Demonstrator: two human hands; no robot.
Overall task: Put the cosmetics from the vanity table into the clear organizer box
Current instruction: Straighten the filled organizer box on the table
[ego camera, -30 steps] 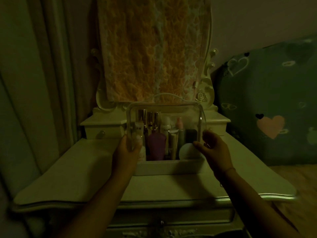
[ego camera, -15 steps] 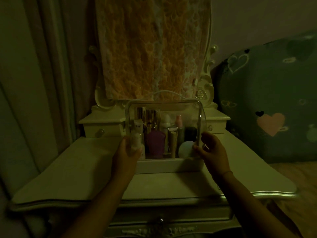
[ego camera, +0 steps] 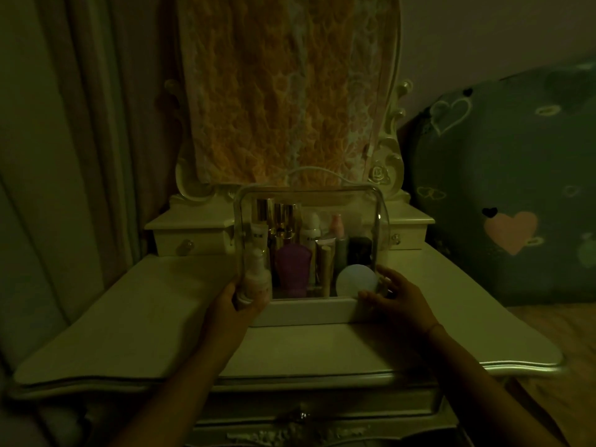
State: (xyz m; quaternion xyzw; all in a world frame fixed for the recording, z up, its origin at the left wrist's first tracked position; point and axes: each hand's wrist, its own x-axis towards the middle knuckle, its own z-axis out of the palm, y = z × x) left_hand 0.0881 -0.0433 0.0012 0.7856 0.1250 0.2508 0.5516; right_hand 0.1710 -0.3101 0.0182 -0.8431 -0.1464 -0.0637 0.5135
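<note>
The clear organizer box (ego camera: 309, 312) stands on the vanity table (ego camera: 154, 317) with its clear domed lid (ego camera: 309, 191) down over the front. Inside stand several cosmetics: a purple bottle (ego camera: 293, 269), gold-capped tubes (ego camera: 283, 217), a white round compact (ego camera: 356, 280) and a small pink pump bottle (ego camera: 256, 279) at the front left. My left hand (ego camera: 230, 306) grips the lid's lower left corner beside the pump bottle. My right hand (ego camera: 398, 296) pinches the lid's lower right corner. The dim light hides the exact finger contact.
A mirror draped with an orange lace cloth (ego camera: 283, 91) rises behind the box, with small drawers (ego camera: 190, 243) on either side. A curtain (ego camera: 64, 156) hangs to the left. A heart-patterned cushion (ego camera: 509, 195) leans at the right.
Both hands have slid down the sides of the lid, from about mid-height to its lower corners at the box's white base. The lid's front edge has come down with them.
</note>
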